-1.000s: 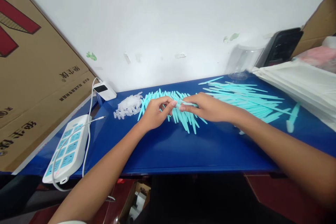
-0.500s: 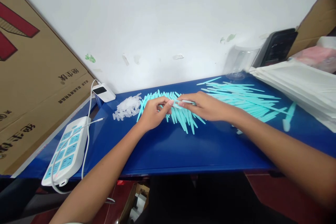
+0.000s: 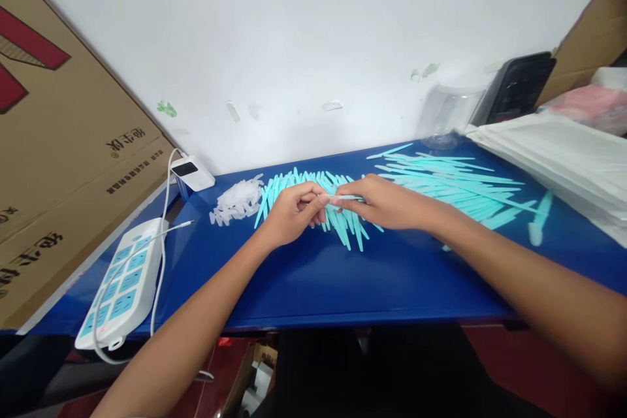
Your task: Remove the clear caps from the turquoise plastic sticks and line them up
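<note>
While both hands meet over the middle of the blue bench (image 3: pixel 343 290), we see one slim turquoise stick (image 3: pixel 350 197) lying almost level between them, above a heap of similar sticks (image 3: pixel 343 225). Our right grip (image 3: pixel 377 202) is closed on its right part, thumb below and fingers above. Our left grip (image 3: pixel 298 212) is pinched at its left end; the fingers hide that tip, so we cannot tell whether a clear piece covers it.

Just left of the heap we have a pile of small translucent pieces (image 3: pixel 239 199), and beyond the right wrist a second spread of turquoise sticks (image 3: pixel 450 183) lies on the bench. One stick with a pale, wider end (image 3: pixel 540 222) lies at the right edge of that spread.

We judge the held stick to be light and fairly stiff, likely smooth plastic, so it may slide or roll between dry fingertips more readily than it bends. Its thin, tapering end looks like the weakest part, and sideways force there could flex it. We do best to take hold along the wider part of the shaft, with thumb and fingers opposed, pushing or pulling only along its length and squeezing the translucent pieces gently.
</note>
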The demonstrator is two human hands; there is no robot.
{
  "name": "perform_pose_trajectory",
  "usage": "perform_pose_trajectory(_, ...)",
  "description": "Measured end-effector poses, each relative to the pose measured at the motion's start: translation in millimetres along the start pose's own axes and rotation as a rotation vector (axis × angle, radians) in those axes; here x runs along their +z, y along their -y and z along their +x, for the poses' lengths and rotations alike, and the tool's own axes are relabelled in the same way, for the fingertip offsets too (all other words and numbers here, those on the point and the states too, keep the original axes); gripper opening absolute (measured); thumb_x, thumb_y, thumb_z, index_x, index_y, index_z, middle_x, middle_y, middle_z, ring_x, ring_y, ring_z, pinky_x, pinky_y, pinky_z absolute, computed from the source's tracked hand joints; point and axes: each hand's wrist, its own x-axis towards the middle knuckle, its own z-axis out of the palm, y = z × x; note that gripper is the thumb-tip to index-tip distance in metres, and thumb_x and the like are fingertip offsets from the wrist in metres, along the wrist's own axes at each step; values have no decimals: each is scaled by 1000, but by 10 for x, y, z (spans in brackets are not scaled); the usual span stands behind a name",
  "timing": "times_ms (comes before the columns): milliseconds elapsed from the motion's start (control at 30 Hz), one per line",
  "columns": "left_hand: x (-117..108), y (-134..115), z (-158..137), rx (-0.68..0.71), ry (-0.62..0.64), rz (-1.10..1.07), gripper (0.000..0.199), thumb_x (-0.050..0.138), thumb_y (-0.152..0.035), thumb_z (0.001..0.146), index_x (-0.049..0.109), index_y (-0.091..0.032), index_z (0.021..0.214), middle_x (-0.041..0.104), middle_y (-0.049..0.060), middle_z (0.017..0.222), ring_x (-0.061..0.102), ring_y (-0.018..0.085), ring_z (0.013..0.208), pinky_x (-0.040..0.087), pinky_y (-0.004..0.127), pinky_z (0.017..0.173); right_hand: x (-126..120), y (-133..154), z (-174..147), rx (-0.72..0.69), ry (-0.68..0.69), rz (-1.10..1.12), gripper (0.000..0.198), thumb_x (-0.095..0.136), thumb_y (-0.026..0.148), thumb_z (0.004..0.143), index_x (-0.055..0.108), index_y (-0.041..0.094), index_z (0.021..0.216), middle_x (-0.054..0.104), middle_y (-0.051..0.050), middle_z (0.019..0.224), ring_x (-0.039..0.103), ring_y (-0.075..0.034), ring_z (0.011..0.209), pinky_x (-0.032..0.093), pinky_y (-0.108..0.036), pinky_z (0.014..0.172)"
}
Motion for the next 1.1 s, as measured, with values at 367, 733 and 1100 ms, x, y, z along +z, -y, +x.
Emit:
perform_pose_trajectory(367,-63,43,20,38,-95,119,34,62,-51,102,62,-19,94,68,0,69,62,12,58,52,23,59,40,4,24,66,59,-108,41,43,48,111,63,20,90,52,3,59,46,-17,55,32,-31,71)
perform_pose_trajectory(733,-650,214,31,43,-462,461,30,55,-50,105,58,-21,96,64,0,68,59,15,57,45,27,60,-140,-114,-8,213,-1,-88,46,41,48,111,71,19,91,67,-4,70,57,-18,59,34,-30,64)
perform_pose_trajectory(1100,-796,278,16,-201,-470,1138,31,41,-42,108,65,-22,112,73,7,82,70,29,80,39,33,71,-83,-184,42,568,-19,-62,44,36,44,112,56,20,80,75,-11,83,63,-20,63,37,-31,63)
